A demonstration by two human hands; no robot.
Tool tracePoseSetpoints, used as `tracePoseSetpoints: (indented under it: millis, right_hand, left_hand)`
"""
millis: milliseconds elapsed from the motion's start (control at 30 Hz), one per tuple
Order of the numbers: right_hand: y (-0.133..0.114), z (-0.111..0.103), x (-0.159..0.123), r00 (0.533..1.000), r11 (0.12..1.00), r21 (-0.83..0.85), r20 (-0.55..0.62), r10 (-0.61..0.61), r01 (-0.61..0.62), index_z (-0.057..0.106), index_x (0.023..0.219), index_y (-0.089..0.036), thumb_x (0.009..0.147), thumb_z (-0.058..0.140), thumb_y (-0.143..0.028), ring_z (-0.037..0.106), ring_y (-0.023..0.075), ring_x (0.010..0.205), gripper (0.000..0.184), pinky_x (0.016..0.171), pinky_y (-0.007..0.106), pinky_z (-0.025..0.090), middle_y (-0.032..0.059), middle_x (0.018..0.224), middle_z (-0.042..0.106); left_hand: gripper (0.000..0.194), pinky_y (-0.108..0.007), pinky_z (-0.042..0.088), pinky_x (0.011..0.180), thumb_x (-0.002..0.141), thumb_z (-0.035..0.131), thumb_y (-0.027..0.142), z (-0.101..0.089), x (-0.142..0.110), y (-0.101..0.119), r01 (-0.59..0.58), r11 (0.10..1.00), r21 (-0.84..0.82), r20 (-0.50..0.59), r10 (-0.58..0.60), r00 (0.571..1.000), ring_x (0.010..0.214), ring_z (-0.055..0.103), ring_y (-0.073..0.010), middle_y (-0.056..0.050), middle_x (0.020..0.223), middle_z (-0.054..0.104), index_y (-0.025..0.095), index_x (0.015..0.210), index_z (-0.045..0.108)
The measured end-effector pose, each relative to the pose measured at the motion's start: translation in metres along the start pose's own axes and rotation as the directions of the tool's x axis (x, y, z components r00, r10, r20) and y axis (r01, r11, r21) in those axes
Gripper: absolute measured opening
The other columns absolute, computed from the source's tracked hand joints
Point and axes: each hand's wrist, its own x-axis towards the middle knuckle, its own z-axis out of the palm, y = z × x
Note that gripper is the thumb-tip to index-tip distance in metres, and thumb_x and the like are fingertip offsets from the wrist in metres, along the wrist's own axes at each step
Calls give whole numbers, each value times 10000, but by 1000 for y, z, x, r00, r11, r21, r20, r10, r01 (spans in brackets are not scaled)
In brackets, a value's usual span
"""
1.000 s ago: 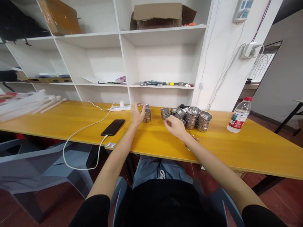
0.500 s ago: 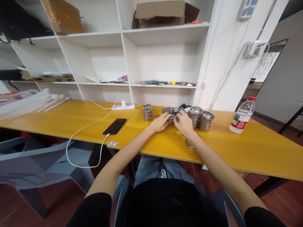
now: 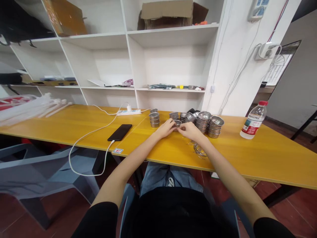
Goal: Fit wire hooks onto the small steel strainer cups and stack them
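My left hand (image 3: 165,129) curls around the near left side of a small perforated metal strainer basket (image 3: 177,123). My right hand (image 3: 190,131) pinches at the basket's right side, close to my left fingertips; anything small between those fingers is hidden. Under my right wrist lies a loose bunch of thin bent wire pieces (image 3: 198,150). Behind and right of my hands stand more such baskets, among them a stack (image 3: 203,121) and another stack (image 3: 215,127). One basket (image 3: 190,117) leans on its side. To the left is a smaller stack (image 3: 154,119).
A black phone (image 3: 120,132) with a white charging cable lies left on the yellow table (image 3: 146,145). Behind it is a white power strip (image 3: 129,112). A plastic bottle (image 3: 254,120) stands at right. Plastic-wrapped items (image 3: 37,107) lie far left. White shelves (image 3: 173,90) rise behind.
My right hand has shifted left and slightly down, closing in on the basket at my left hand. The leaning basket behind it shows more fully. My left hand stays nearly in place.
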Motion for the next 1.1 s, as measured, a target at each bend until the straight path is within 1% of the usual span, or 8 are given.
tracePoseSetpoints:
  millis: [67, 200, 333, 467, 633, 833, 1000, 1100]
  right_hand:
    - [2, -2, 0, 997, 999, -3, 63, 46, -46, 750, 799, -149, 960, 590, -279, 628, 144, 610, 262, 650, 234, 421, 61, 722, 731]
    - [1, 2, -1, 971, 983, -119, 174, 161, -142, 794, 856, -143, 898, 633, -189, 694, 171, 657, 173, 721, 235, 487, 81, 745, 751]
    - [-2, 5, -3, 931, 954, -193, 244, 272, -228, 814, 949, -129, 854, 621, -101, 740, 204, 739, 217, 753, 250, 523, 117, 798, 767]
    - [-2, 4, -3, 907, 938, -209, 266, 326, -276, 806, 1010, -108, 826, 632, -62, 755, 216, 772, 258, 792, 267, 542, 141, 829, 773]
    - [0, 8, -2, 904, 925, -258, 254, 343, -278, 784, 1073, -82, 820, 667, -54, 770, 244, 861, 280, 838, 277, 551, 175, 878, 773]
    - [-2, 12, -3, 933, 903, -376, 201, 300, -209, 740, 1187, -79, 871, 618, -60, 738, 311, 1090, 340, 911, 324, 550, 240, 1125, 739]
    - [-7, 13, -5, 939, 885, -429, 193, 286, -182, 716, 1222, -71, 921, 555, -73, 705, 345, 1172, 341, 931, 361, 552, 269, 1209, 697]
    - [-9, 13, -5, 935, 886, -425, 199, 293, -187, 721, 1211, -79, 916, 580, -98, 699, 348, 1181, 327, 944, 370, 548, 262, 1204, 701]
  left_hand:
    - [153, -439, 518, 1000, 993, 574, 353, -1, 0, -3, 5, 1000, -19, -16, -5, 1000, 1092, 569, -266, -90, 1123, 562, 217, 1053, 609]
    - [154, -420, 509, 980, 955, 650, 347, -1, -1, -10, 37, 996, -79, -62, -42, 997, 1064, 570, -258, -81, 1085, 562, 205, 1000, 611]
    - [175, -413, 498, 980, 902, 722, 309, -1, 0, -12, 65, 992, -105, -89, -75, 993, 1064, 566, -254, -75, 1068, 562, 196, 960, 603]
    - [251, -386, 506, 896, 857, 782, 308, -2, 2, -11, 96, 985, -145, -123, -115, 986, 990, 567, -237, -62, 1022, 559, 193, 927, 571]
    - [341, -341, 496, 807, 839, 821, 362, -3, 3, -11, 111, 975, -193, -176, -146, 974, 886, 550, -199, -43, 982, 547, 197, 892, 527]
    - [359, -316, 485, 785, 893, 758, 454, -8, 0, -4, 91, 979, -181, -236, -133, 963, 829, 522, -166, -22, 948, 514, 199, 855, 508]
    - [364, -325, 488, 820, 928, 702, 476, -18, -3, 5, 88, 990, -114, -278, -116, 953, 862, 533, -171, -28, 949, 509, 204, 813, 490]
    - [356, -343, 485, 845, 946, 673, 469, -30, -4, 13, 64, 998, -13, -280, -65, 958, 897, 537, -192, -39, 948, 514, 210, 796, 479]
